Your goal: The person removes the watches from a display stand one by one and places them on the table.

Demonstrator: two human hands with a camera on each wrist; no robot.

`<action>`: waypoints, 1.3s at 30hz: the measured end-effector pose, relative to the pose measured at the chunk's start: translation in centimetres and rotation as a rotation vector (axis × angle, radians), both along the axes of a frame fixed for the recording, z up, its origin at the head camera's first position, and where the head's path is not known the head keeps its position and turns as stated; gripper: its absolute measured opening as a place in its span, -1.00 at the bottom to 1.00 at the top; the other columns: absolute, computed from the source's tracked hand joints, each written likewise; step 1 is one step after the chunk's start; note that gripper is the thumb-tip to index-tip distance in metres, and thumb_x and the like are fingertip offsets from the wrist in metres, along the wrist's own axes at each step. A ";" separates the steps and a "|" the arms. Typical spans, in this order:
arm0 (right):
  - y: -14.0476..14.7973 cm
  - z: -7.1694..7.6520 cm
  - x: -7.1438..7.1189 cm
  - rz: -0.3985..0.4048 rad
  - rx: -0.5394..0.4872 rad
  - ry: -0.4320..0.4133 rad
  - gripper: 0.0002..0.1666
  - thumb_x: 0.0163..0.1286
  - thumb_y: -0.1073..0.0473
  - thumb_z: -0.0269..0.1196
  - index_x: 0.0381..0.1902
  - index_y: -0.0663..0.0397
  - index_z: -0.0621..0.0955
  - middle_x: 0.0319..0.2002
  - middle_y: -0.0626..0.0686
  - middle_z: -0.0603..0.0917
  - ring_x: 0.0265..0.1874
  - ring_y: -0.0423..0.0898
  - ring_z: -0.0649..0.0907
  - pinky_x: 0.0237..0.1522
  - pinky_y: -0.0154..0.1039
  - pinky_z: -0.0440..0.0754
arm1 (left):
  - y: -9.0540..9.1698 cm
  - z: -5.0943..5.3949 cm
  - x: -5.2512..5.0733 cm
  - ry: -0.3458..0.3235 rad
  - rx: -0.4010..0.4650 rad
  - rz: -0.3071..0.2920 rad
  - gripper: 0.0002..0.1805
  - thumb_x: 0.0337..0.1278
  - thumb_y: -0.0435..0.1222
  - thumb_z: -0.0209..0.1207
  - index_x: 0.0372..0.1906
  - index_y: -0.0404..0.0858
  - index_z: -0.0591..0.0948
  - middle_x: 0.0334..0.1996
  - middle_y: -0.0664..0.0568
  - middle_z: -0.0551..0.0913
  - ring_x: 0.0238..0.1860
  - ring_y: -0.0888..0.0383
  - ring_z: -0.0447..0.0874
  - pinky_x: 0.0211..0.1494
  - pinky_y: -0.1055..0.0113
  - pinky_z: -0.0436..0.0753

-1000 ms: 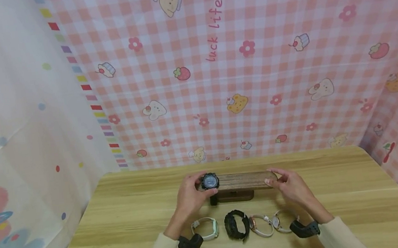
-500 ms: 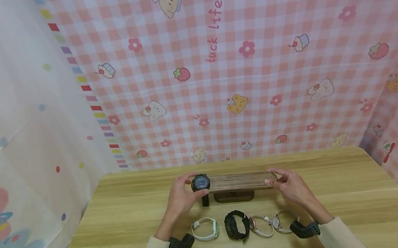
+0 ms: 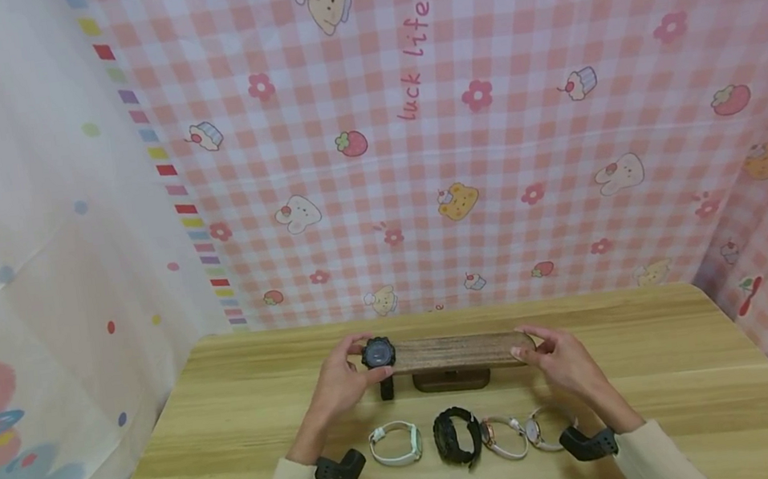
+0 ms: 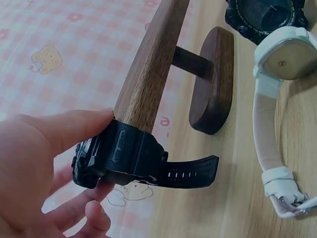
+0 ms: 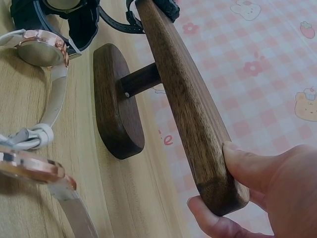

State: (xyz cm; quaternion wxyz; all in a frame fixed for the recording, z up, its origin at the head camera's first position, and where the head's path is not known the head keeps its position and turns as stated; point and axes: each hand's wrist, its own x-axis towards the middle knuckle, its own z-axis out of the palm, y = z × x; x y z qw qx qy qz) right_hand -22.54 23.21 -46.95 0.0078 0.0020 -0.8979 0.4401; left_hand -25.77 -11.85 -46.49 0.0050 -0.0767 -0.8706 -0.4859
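Observation:
A dark wooden watch stand (image 3: 453, 352) has a long bar on a short post and a rounded base (image 4: 215, 82). Around the bar's left end loops a black watch (image 3: 379, 353), dial up, its strap tail hanging below. My left hand (image 3: 340, 379) grips that watch between thumb and fingers; the left wrist view shows the thumb (image 4: 74, 129) on its near edge. At the bar's right end, my right hand (image 3: 559, 354) holds the wood, thumb on one face and fingers beneath, as the right wrist view (image 5: 277, 183) shows.
In front of the stand lie a white watch (image 3: 396, 443), another black watch (image 3: 457, 435), a white-strapped rose-gold watch (image 3: 504, 436) and a further pale watch (image 3: 543, 429) by the right wrist. The wooden table (image 3: 663, 365) meets a pink checked cloth (image 3: 523, 132) behind.
My left hand has slid the black watch leftward along the bar to its left end. The right hand stays on the bar's right end, and the stand has not visibly moved.

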 end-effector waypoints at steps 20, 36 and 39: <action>0.1 -0.2 0.0 0.010 0.007 0.016 -0.38 0.38 -0.01 0.31 0.31 0.12 0.52 -0.44 0.19 0.66 -0.59 -0.13 0.47 -0.60 -0.25 0.39 | -2.3 0.1 0.0 -0.004 -0.018 0.014 -0.33 -0.15 -0.21 0.54 0.18 -0.13 0.57 -0.16 -0.08 0.64 -0.36 0.11 0.48 -0.36 0.29 0.45; 0.1 -0.1 -0.1 0.011 -0.001 0.007 -0.37 0.39 0.01 0.30 0.33 0.15 0.49 -0.42 0.20 0.67 -0.59 -0.12 0.48 -0.59 -0.25 0.40 | -4.4 0.3 2.2 0.161 -0.151 -0.018 -0.38 -0.19 -0.41 0.53 0.12 -0.23 0.62 -0.17 -0.10 0.67 -0.33 0.10 0.57 -0.26 0.26 0.59; 0.1 -0.1 -0.1 0.011 0.005 0.006 -0.36 0.38 -0.01 0.30 0.33 0.15 0.49 -0.43 0.20 0.66 -0.58 -0.12 0.48 -0.58 -0.24 0.40 | -4.7 0.1 2.7 0.185 -0.171 -0.035 -0.37 -0.19 -0.42 0.53 0.13 -0.29 0.61 -0.03 -0.17 0.67 -0.05 -0.02 0.65 0.03 0.08 0.63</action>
